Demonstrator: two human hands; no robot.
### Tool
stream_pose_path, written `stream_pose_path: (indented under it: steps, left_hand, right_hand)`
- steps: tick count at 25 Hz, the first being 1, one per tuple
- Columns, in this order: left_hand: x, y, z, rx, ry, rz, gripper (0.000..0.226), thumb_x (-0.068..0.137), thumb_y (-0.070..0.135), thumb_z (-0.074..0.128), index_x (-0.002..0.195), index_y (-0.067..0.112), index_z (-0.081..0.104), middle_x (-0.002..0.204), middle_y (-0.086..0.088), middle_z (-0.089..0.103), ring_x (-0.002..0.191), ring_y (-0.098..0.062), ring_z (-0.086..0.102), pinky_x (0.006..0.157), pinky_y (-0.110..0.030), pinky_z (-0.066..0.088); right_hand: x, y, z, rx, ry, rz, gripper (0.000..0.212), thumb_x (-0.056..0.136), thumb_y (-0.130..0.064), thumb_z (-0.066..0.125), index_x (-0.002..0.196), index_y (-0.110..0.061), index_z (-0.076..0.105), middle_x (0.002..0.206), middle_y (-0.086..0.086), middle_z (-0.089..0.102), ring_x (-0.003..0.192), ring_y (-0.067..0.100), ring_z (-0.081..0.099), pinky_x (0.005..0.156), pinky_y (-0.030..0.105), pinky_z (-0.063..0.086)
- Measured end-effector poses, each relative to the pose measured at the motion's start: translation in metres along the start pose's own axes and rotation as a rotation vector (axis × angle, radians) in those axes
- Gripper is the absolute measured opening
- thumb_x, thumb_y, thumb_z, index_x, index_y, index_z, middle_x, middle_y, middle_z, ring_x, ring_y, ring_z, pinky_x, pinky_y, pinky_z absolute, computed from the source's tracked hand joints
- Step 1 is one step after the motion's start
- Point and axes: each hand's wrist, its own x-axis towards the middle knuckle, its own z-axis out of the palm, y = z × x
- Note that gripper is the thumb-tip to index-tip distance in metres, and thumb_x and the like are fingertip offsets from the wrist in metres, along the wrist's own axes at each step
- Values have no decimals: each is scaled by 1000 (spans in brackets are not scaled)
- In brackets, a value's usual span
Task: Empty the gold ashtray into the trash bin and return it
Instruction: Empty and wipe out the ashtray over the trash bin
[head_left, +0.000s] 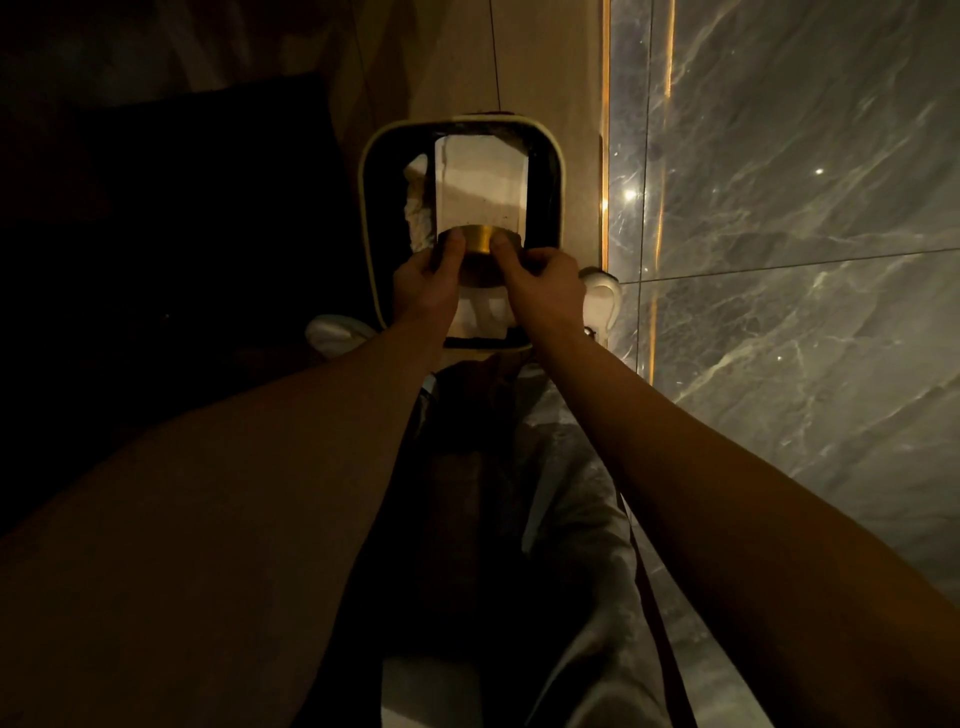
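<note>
The gold ashtray (477, 244), round and brassy, is tipped over the open trash bin (370, 208), its base facing me. My left hand (427, 283) grips its left side with the thumb on the base. My right hand (540, 280) grips its right side the same way. The bin is rectangular with rounded corners, a pale rim and a dark inside. White paper and crumpled tissue (480, 179) lie in it. The ashtray's inside is hidden from me.
A grey marble wall (805, 208) with a lit gold strip (605, 197) runs along the right. A dark piece of furniture (171, 218) stands on the left. My white shoes (332, 332) flank the bin on the beige floor.
</note>
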Motion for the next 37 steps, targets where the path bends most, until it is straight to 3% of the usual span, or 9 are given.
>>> stream_pose_path:
  steps: [7,12,17,21,25,30,32,34,37]
  left_hand:
    - [1,3,2,-13,55,-40,34,89,49,62,86,17,71,105,-14,74,100,-28,70,93,-46,56]
    - [4,8,5,46,87,-138,53,85,53,64,111,7,68,114,-15,70,106,-31,67,95,-45,55]
    - [-2,12,10,110,82,-100,55,91,53,55,117,6,66,118,-15,68,108,-31,65,96,-43,53]
    - [-12,7,7,157,96,50,47,97,46,49,126,10,56,126,-12,61,115,-27,60,85,-30,48]
    - [-18,-2,-1,313,44,268,46,99,36,48,140,15,50,138,-11,53,126,-23,53,88,-18,43]
    - [-20,-9,-15,533,-61,416,94,76,41,76,154,19,27,140,-17,46,127,-30,51,99,-36,49]
    - [-21,-6,-19,598,-104,430,113,65,40,85,155,20,19,138,-18,43,127,-31,48,96,-28,42]
    - [-20,-2,-20,673,-124,483,118,63,37,88,155,19,16,137,-19,41,127,-31,46,94,-26,37]
    - [-17,3,-19,776,-82,532,116,61,37,88,154,17,20,143,-19,35,131,-35,42,101,-41,44]
  right_hand:
    - [0,-6,2,-10,73,-99,51,88,-52,59,113,-8,63,108,7,69,97,17,64,87,32,53]
    - [7,-6,3,-73,43,-51,49,90,-51,57,106,-5,61,94,4,63,84,14,59,75,26,49]
    - [6,-4,3,-24,58,-79,47,90,-52,57,109,-9,59,98,0,64,94,18,65,85,33,54]
    - [2,-1,-1,28,47,-140,43,91,-49,58,115,-14,54,104,-1,66,94,13,65,80,24,53]
    - [6,-2,-13,2,21,-185,36,96,-44,52,114,-14,62,101,-4,66,91,6,64,71,9,48]
    - [15,-5,-26,-201,-137,-310,28,97,-23,52,120,-10,60,108,6,66,98,16,62,87,28,50]
    - [18,-6,-30,-276,-140,-341,31,97,-23,54,124,-8,58,110,7,67,97,16,62,86,27,48]
    - [21,-6,-32,-301,-131,-343,34,97,-26,53,126,-9,59,114,11,68,101,19,64,88,28,49]
    - [21,-5,-32,-305,-154,-345,34,98,-27,51,126,-9,59,116,12,68,106,22,63,89,29,49]
